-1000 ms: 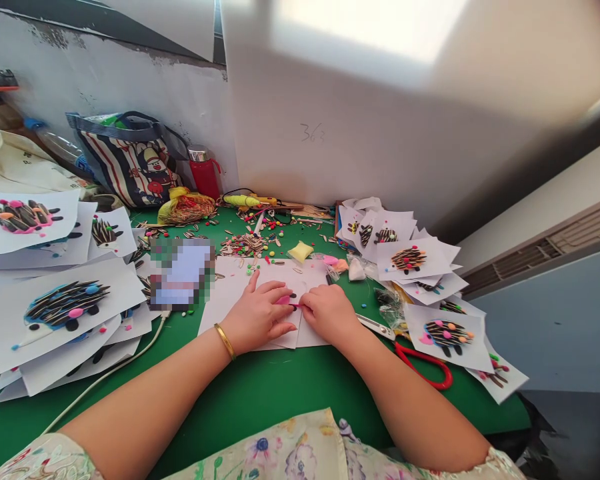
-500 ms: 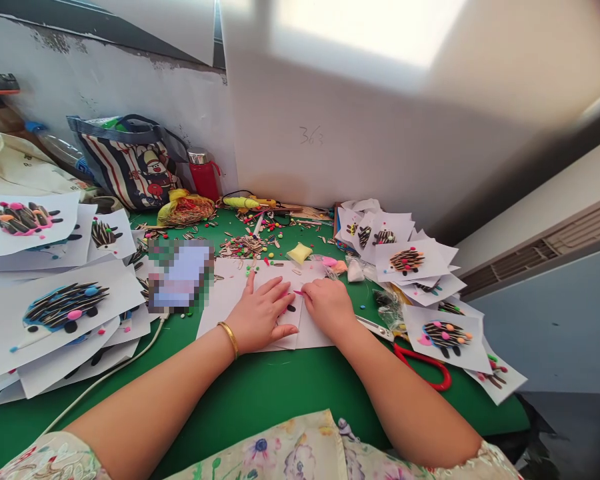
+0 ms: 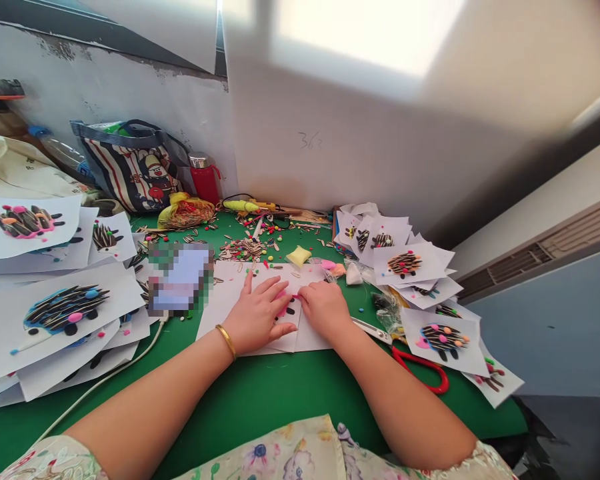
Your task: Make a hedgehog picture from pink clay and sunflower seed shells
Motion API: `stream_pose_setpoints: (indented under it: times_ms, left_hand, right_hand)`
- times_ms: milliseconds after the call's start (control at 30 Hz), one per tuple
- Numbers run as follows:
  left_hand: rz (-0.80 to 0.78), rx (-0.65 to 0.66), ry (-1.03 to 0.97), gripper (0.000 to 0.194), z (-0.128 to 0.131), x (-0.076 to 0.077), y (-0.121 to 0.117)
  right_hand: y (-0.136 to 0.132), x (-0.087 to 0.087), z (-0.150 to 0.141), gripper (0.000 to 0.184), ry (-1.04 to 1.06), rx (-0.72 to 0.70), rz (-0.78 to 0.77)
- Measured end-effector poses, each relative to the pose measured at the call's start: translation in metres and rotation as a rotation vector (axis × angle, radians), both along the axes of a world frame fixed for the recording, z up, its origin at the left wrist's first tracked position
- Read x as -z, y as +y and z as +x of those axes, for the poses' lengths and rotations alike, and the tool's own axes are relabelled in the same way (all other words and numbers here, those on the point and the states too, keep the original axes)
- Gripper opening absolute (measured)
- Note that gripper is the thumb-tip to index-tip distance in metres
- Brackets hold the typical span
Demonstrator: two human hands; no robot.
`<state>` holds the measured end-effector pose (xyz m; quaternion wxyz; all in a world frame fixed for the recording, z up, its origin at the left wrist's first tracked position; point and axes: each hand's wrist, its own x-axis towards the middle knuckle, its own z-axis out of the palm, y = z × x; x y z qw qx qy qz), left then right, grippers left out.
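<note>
Has hedgehog pictures piled on the desk at left of the frame, likely to spare the middle. At centre, rests the left hand, unclenched with fingers spread, on white paper, apparently to steady it, partly covering a pink shape there. Just beside, curls the right hand toward a small pink piece, pinched or merely pressed: cannot tell. Has red-handled scissors at right, parked within reach.

The hands block the sheets; between the forearms the bench gives passage; scissors obstruct the right.
</note>
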<state>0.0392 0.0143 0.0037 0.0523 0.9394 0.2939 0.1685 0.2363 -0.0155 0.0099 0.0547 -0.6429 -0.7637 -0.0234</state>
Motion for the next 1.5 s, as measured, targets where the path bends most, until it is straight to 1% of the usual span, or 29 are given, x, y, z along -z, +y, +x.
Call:
stream_pose_setpoints:
  times_ms: [233, 367, 467, 567, 633, 700, 733, 833, 900, 1133, 1233, 1367, 1433, 1500]
  left_hand:
    - [-0.02, -0.014, -0.012, 0.055, 0.0, 0.0, 0.001]
    - [-0.08, -0.1, -0.063, 0.054, -0.009, 0.004, 0.01]
    - [-0.167, -0.167, -0.091, 0.046, -0.017, 0.009, 0.02]
    - [-0.234, -0.21, -0.101, 0.042, -0.02, 0.012, 0.027]
    - [-0.249, -0.22, -0.103, 0.041, -0.02, 0.012, 0.029]
    - [-0.236, -0.229, -0.115, 0.041, -0.02, 0.012, 0.029]
    - [-0.223, -0.237, -0.122, 0.041, -0.02, 0.012, 0.028]
    - [-0.197, -0.266, -0.131, 0.041, -0.021, 0.011, 0.028]
    - [-0.196, -0.275, -0.123, 0.041, -0.021, 0.01, 0.027]
    - [-0.2, -0.233, -0.093, 0.045, -0.021, 0.012, 0.027]
    - [-0.227, -0.21, -0.075, 0.045, -0.022, 0.013, 0.029]
    - [-0.208, -0.207, -0.075, 0.047, -0.023, 0.007, 0.028]
    - [-0.169, -0.221, -0.057, 0.053, -0.023, 0.003, 0.021]
    - [-0.118, -0.235, -0.032, 0.067, -0.021, -0.002, 0.011]
  right_hand:
    - [0.002, -0.001, 0.0, 0.023, 0.019, -0.01, 0.009]
    - [0.003, -0.002, 0.011, 0.023, 0.043, 0.044, 0.009]
    - [0.002, -0.003, 0.02, 0.028, 0.036, 0.106, -0.005]
    - [0.0, -0.003, 0.024, 0.033, 0.012, 0.115, -0.022]
    - [-0.002, -0.003, 0.023, 0.033, 0.018, 0.11, 0.028]
    - [-0.006, -0.002, 0.02, 0.032, 0.042, 0.075, 0.087]
    - [-0.008, -0.001, 0.017, 0.033, 0.056, 0.036, 0.099]
    - [-0.012, 0.002, 0.009, 0.037, 0.08, -0.104, 0.065]
    - [-0.013, 0.003, 0.004, 0.041, 0.081, -0.145, 0.032]
    - [-0.014, 0.002, 0.002, 0.047, 0.108, -0.134, -0.012]
    - [-0.015, 0.0, 0.005, 0.046, 0.141, -0.144, -0.03]
    - [-0.015, -0.002, 0.007, 0.046, 0.186, -0.173, -0.024]
    - [-0.016, -0.002, 0.007, 0.049, 0.189, -0.193, -0.037]
    - [-0.017, -0.003, 0.006, 0.05, 0.179, -0.197, -0.05]
